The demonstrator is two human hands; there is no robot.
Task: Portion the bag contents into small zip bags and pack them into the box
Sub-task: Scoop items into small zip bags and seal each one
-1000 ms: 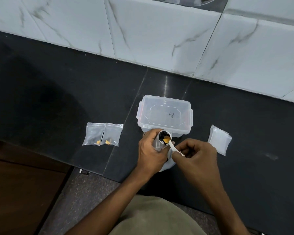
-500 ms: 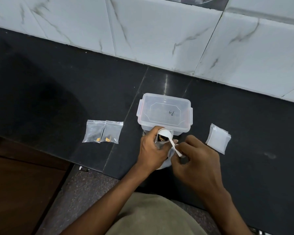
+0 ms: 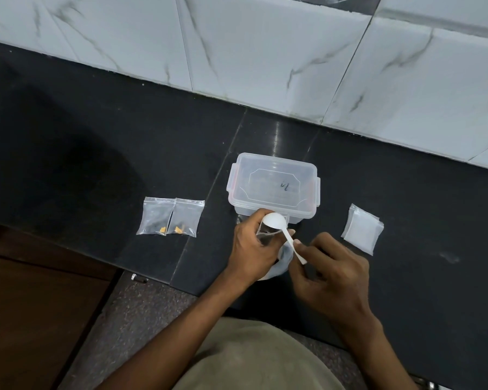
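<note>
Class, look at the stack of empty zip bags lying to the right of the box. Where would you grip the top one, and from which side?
Pinch the top bag of the stack of empty zip bags at its upper corner, coming from above on the right. The bags lie flat and slightly fanned on the counter, so their edges there are offset, and the right hand is nearest.

Worktop [image 3: 68,142]: dark polished stone, glossy. Wall tiles [image 3: 265,52]: glossy white marble-look. Box [image 3: 273,187]: clear smooth plastic. Zip bags [image 3: 170,216]: thin clear plastic film. Spoon [image 3: 276,222]: white smooth plastic.
</note>
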